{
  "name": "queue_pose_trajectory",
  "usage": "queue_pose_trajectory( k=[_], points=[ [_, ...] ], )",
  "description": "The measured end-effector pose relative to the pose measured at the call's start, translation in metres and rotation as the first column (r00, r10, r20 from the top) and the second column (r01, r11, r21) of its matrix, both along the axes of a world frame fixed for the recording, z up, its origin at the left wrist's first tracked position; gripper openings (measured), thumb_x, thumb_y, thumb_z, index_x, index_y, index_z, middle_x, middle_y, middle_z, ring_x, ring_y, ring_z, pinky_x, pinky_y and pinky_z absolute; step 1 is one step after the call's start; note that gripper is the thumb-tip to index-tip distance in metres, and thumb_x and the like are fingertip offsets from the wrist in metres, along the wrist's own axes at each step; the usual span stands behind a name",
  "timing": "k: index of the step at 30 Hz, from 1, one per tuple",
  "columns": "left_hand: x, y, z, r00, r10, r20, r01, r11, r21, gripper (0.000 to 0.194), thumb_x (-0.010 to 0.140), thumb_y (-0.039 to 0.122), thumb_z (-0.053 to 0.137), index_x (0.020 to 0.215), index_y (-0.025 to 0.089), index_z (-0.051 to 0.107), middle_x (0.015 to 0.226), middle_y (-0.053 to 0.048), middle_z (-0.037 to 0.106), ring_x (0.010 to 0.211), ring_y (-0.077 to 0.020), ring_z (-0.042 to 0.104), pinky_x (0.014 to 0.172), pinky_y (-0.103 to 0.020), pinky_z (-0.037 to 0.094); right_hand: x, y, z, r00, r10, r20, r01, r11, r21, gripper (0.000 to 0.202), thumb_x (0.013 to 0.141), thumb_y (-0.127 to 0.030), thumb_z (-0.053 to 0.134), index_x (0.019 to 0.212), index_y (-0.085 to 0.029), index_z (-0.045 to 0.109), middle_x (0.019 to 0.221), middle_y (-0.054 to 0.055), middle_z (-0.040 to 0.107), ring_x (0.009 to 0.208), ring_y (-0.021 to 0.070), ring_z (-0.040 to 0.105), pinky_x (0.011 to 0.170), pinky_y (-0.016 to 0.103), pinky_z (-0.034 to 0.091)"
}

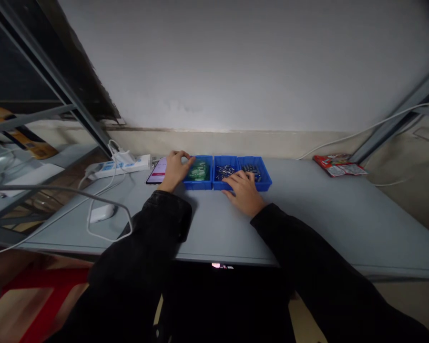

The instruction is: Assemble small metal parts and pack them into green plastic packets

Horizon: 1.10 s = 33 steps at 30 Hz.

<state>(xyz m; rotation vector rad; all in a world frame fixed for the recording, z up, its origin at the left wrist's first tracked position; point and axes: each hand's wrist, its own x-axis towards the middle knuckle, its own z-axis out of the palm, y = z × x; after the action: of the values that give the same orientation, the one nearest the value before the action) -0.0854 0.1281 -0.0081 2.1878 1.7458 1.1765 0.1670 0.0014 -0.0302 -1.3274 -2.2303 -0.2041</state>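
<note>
Three blue bins stand in a row near the wall. The left bin [199, 186] contains a green, shiny, bag-like heap [199, 170]. Thin metal pins or screws [224, 172] lie in the middle bin [219, 185]. Thicker grey metal pieces [250, 170] are in the right bin [264, 183]. My left hand [177, 167] is at the left bin's left edge, its bent fingers apart and nothing visible in them. My right hand [245, 191] reaches over the front of the middle and right bins with its fingers spread; some fingertips are hard to make out.
Left of the bins lie a phone [156, 172], a white power strip [125, 165] with cables, and a white earbud case [102, 213]. A red packet [339, 166] lies at the back right. Metal posts flank the grey table [307, 214].
</note>
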Motion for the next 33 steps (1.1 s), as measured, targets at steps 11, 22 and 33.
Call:
queue_pose_trajectory(
  k=[11,22,33],
  points=[
    [-0.012,0.047,0.019,0.996,-0.087,-0.031,0.078,0.974,-0.214,0.032,0.093,0.042,0.055,0.11,0.019,0.07,0.114,-0.012,0.072,0.1,-0.0266,0.067,0.093,-0.038,0.049,-0.002,-0.004,-0.001,1.0,-0.015,-0.014,0.015,1.0,-0.026,0.026,0.097,-0.03,0.061,0.121,-0.02,0.063,0.114,0.01,0.07,0.112,0.0286,0.052,0.098,0.046,0.029],
    [-0.002,0.12,0.011,0.907,-0.375,-0.192,0.242,0.836,-0.492,0.034,0.082,0.046,0.061,0.102,0.025,0.078,0.116,-0.005,0.076,0.106,-0.0251,0.068,0.096,-0.032,0.048,-0.005,-0.009,0.001,1.0,-0.008,-0.02,0.007,0.999,-0.049,0.027,0.098,-0.032,0.059,0.123,-0.021,0.062,0.112,0.008,0.07,0.111,0.0275,0.052,0.098,0.046,0.03],
    [0.009,0.134,0.018,0.848,-0.443,-0.292,0.23,0.802,-0.552,0.025,0.078,0.041,0.065,0.091,0.026,0.081,0.098,-0.004,0.079,0.09,-0.0243,0.069,0.092,-0.037,0.05,-0.006,-0.009,0.0,0.999,-0.011,-0.049,0.008,0.998,-0.069,0.027,0.099,-0.031,0.057,0.124,-0.021,0.061,0.112,0.008,0.07,0.111,0.0272,0.053,0.099,0.046,0.031]
  ],
)
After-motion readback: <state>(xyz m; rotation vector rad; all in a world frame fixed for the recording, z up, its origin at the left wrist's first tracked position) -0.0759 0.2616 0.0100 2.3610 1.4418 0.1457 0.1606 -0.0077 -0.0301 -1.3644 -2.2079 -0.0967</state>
